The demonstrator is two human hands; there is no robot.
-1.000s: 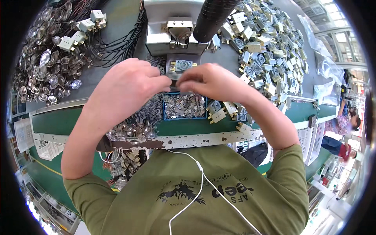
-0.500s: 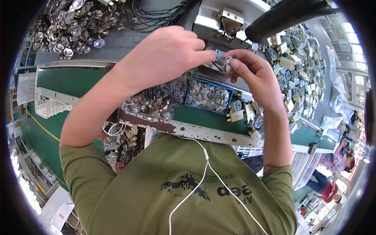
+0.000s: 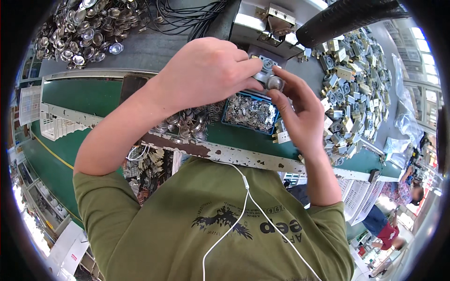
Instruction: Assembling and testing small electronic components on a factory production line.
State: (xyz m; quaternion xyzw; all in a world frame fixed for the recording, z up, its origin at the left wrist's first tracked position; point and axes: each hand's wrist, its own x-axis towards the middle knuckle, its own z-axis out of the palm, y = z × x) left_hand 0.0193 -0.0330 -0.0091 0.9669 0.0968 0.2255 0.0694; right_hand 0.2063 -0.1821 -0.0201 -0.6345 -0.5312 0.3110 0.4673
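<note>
Metal cup (image 3: pixel 275 83) pinched in right hand (image 3: pixel 301 105); left hand (image 3: pixel 212 70) narrowed just beside; cannot tell whether holding anything; blue tray (image 3: pixel 247 129) nearby.

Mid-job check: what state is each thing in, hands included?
Left hand, fingers bent, exact grip unclear
Right hand, pinching the cup
Cup, held between thumb and finger
Blue tray, filled with small parts
Blocks, loosely heaped
Cup pile, loose
Cables, bunched
Plastic sheet, crumpled
Bench edge, chipped
</note>
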